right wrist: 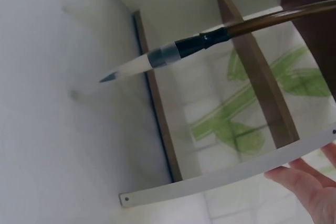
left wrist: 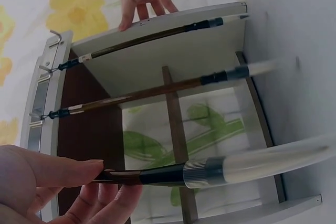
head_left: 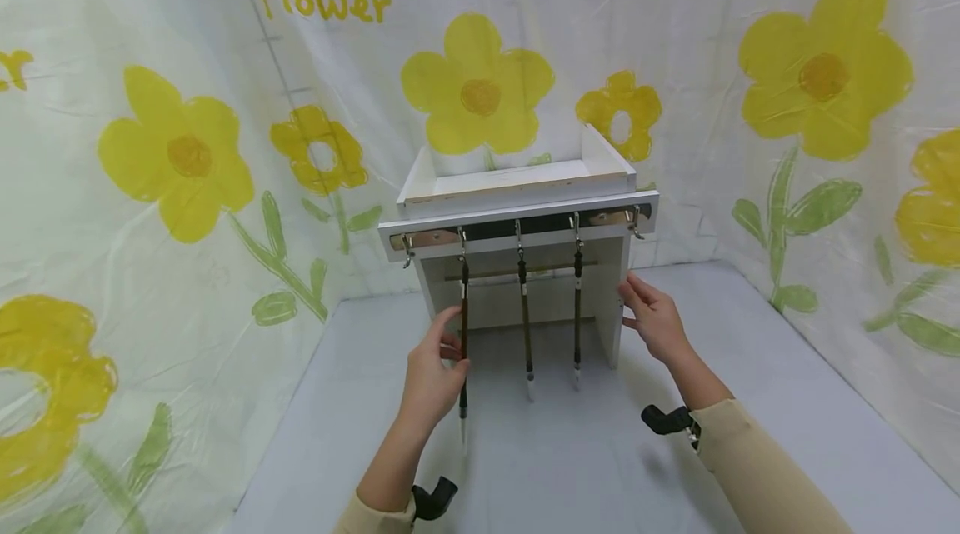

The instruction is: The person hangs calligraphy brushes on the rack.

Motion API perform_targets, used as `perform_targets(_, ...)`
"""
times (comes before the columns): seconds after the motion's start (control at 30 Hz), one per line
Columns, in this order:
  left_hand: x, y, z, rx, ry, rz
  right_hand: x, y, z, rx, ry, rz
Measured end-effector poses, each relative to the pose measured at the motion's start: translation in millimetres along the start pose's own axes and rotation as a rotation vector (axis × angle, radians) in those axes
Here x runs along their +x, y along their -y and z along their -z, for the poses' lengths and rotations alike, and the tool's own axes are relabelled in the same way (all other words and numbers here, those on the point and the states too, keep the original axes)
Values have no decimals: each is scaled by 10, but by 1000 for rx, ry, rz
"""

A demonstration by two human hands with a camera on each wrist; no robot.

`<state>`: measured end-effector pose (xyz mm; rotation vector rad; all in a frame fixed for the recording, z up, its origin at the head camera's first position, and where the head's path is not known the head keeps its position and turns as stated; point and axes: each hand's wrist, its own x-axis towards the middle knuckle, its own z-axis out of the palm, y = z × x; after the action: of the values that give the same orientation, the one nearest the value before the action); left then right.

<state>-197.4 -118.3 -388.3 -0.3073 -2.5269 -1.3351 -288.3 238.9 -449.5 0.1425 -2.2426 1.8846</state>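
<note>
Three calligraphy brushes hang tip-down from the hooks of a white wooden rack (head_left: 517, 202). My left hand (head_left: 435, 376) pinches the leftmost calligraphy brush (left wrist: 163, 175) on its dark handle, thumb on one side and fingers on the other. Its top is at the second hook from the left, and its large white bristles point down. The middle calligraphy brush (head_left: 527, 326) and the right calligraphy brush (head_left: 577, 309) hang untouched between my hands. At the rack's right side panel (right wrist: 236, 174), my right hand (head_left: 654, 319) has its fingertips against the edge, fingers extended and holding nothing.
The outer left hook (head_left: 407, 251) and outer right hook (head_left: 634, 222) carry no brush. An open tray (head_left: 517, 182) forms the rack's top. A thin wooden crossbar (left wrist: 176, 124) runs behind the brushes. The pale table (head_left: 555, 467) meets a flower-printed curtain (head_left: 360, 101).
</note>
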Motion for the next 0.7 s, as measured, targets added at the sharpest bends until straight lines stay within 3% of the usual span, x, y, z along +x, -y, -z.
perform_targets(0.4,68,58,-75,-21,1,39,12,49,-8,-6,-7,-1)
perform_targets(0.7,174,264,-231,-52,-26,-47,-4,7,-8,6,-7,-9)
